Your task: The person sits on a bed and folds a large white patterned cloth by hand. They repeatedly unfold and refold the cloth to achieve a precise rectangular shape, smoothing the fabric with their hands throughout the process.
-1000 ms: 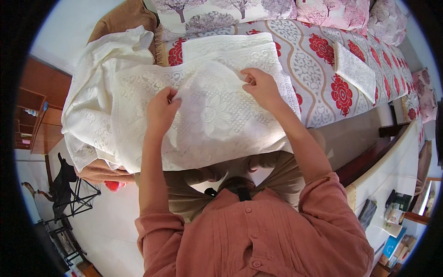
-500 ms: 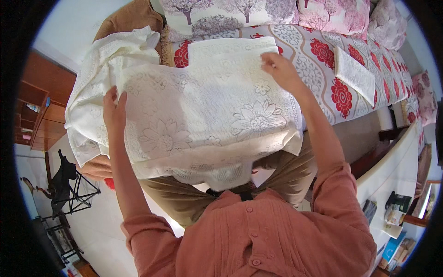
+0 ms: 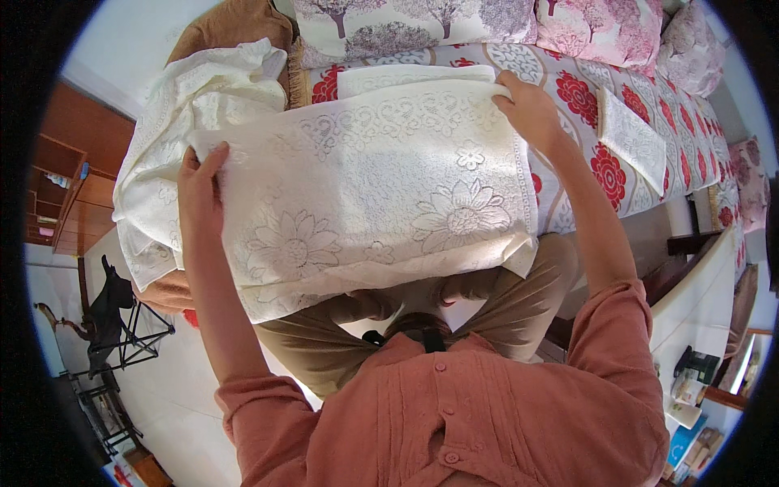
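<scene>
A white lace cloth (image 3: 357, 187) with raised flower patterns stretches between my hands, over the seat edge and above my knees. My left hand (image 3: 201, 191) is closed on its left side, thumb and fingers pinching near the upper corner. At the far right corner my right hand (image 3: 529, 118) grips the edge between thumb and fingers. The cloth's upper border runs fairly straight between them, while its lower edge is folded and wavy. Behind it a strip of white fabric (image 3: 414, 77) shows on the sofa. To the left lies a rumpled white cloth (image 3: 162, 162) over the sofa arm.
A folded white cloth (image 3: 631, 140) rests on the red-flowered sofa cover (image 3: 607, 174). Tree-print cushions (image 3: 414, 24) line the back. A white table (image 3: 690, 284) with small items stands at right, a black folding stand (image 3: 122, 333) at left.
Both hands have closed on the cloth's upper edge, which is now drawn straighter. My right hand moved slightly outward and up. The cloth's low-hanging middle part has lifted, showing more of my feet.
</scene>
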